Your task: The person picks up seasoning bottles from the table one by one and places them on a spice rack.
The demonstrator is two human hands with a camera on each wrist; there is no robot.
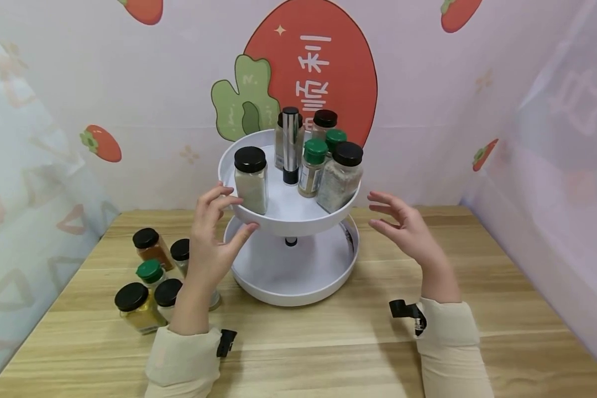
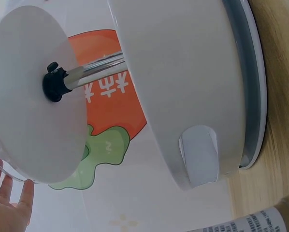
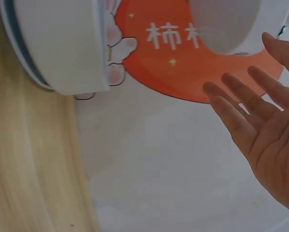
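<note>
A white two-tier turntable rack stands on the table. Its upper tray (image 1: 298,227) carries several spice jars around a chrome center post (image 1: 291,138). At the tray's left rim is my left hand (image 1: 210,246), fingers spread and relaxed, fingertips at the edge beside a black-capped jar of pale powder (image 1: 251,190). Whether they touch the rim is hard to tell. My right hand (image 1: 403,224) is held off the right rim, holding nothing, near a black-capped jar of coarse grey-white grains (image 1: 339,182). The left wrist view shows the tray's underside (image 2: 38,130).
Left of the rack, several jars stand on the wooden table (image 1: 328,354), among them a yellow-filled jar (image 1: 141,315) and a green-capped one (image 1: 151,272). My left forearm partly hides some. The rack's lower tray (image 1: 293,276) sits beneath. A printed cloth (image 1: 418,83) hangs behind.
</note>
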